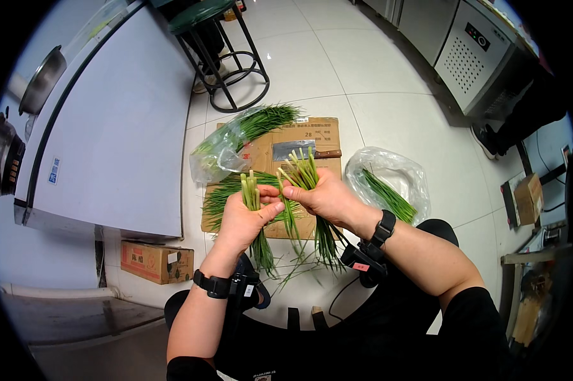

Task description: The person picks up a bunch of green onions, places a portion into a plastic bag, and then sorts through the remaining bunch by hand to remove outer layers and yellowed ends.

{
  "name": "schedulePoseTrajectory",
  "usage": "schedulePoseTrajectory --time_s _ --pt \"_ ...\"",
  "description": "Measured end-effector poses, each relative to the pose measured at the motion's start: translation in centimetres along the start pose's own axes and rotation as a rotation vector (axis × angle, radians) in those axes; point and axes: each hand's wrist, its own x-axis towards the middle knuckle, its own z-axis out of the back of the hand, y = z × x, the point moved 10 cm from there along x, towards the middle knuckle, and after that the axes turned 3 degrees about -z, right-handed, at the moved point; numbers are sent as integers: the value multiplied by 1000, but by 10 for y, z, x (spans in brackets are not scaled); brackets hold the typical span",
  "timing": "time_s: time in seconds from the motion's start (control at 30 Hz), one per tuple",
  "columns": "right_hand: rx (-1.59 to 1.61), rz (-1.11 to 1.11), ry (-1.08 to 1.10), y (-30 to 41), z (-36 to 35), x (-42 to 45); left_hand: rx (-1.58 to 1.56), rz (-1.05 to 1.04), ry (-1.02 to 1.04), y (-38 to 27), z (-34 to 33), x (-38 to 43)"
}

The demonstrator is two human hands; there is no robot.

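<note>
A small bunch of garlic chives (251, 193) stands in the grip of my left hand (246, 214), pale stem ends up and green leaves hanging below. My right hand (332, 197) grips a thicker bunch of chives (304, 171), stems fanned upward. Between the two hands a few stalks (290, 221) hang down, close to the fingertips of both. Beneath lies a flattened cardboard sheet (327, 131), on which a cleaver (293, 150) with a wooden handle rests. More loose chives (220, 200) are spread on the cardboard, partly hidden by my left hand.
A clear plastic bag (220, 159) of chives lies at the cardboard's far left; another bag (417, 176) with chives lies to the right. Beyond stand a stool (239, 71) and a person's legs. A white cabinet (110, 128) and a carton (143, 262) flank the left; another person's shoe (483, 141) is at right.
</note>
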Motion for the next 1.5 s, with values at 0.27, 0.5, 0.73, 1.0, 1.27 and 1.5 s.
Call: schedulePoseTrajectory --time_s 0.27,0.5,0.73,1.0,1.27,1.5 --pt "-26 -16 19 -2 -2 1 -3 55 -9 5 -2 -1" --pt "-98 -18 40 -2 -5 0 -90 -19 -61 0 5 1" --pt "-89 12 109 -7 -11 3 -152 4 -102 2 8 0" --pt "-82 77 72 -9 -10 8 -233 5 -183 5 14 -2" --pt "-178 70 68 -11 -8 8 -277 1 -292 9 37 0" --pt "-126 74 78 -14 -10 8 -59 -12 -169 2 13 -2"
